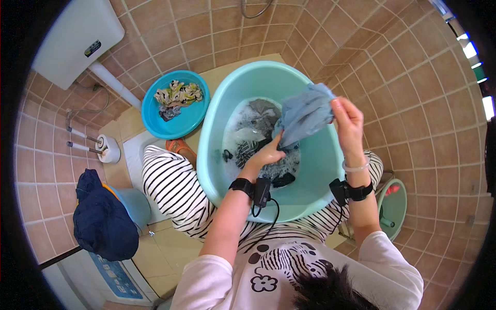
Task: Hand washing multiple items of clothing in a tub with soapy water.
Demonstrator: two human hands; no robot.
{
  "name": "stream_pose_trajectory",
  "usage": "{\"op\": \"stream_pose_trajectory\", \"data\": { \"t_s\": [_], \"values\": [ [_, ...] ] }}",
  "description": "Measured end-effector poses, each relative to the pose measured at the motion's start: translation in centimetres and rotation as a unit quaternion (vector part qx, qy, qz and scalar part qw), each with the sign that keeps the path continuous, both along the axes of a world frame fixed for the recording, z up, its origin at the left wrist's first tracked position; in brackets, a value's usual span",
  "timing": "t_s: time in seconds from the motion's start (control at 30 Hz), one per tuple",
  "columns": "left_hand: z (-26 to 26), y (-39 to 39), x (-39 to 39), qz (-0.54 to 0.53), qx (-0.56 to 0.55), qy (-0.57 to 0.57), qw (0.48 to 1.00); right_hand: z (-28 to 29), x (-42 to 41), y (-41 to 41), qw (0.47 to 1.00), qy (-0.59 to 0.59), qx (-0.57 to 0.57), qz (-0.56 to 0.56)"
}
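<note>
A large pale-green plastic tub [317,190] stands between my knees. My right hand [347,116] pinches the upper right edge of a wet light-blue cloth [306,112], raised over the right side of the tub. My left hand [269,153] is at the lower left edge of that cloth, its thumb and fingers closed on it. Below, soapy water holds a grey cloth [265,112], a black-and-white patterned cloth [245,153] and a black cloth [283,180].
A blue basin [149,112] with patterned clothes [178,94] stands left of the tub. Further left, dark-blue clothing [102,221] hangs over a bucket [135,203] near toilet brushes [108,149]. A green bucket [403,205] is at my right. Tiled walls [418,116] enclose the space.
</note>
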State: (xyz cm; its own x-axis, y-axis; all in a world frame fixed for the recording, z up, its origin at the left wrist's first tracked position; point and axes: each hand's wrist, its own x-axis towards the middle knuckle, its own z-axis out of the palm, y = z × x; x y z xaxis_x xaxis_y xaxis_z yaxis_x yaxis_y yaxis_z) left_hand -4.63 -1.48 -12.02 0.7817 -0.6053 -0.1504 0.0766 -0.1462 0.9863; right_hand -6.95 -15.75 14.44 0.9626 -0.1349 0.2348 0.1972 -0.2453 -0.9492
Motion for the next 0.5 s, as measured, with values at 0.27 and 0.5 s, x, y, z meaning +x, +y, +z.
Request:
{"op": "stream_pose_trajectory", "data": {
  "t_s": [0.27, 0.5],
  "values": [
    [6.9, -0.2, -1.0, 0.143, 0.027, -0.262, 0.954, 2.0, -0.7, -2.0, 0.973, -0.016, 0.224, -0.052],
    [5.9, -2.3, -4.0, -0.111, 0.125, -0.272, 0.948, 1.0, 0.2, -3.9, 0.974, -0.012, 0.223, -0.047]
  ]
}}
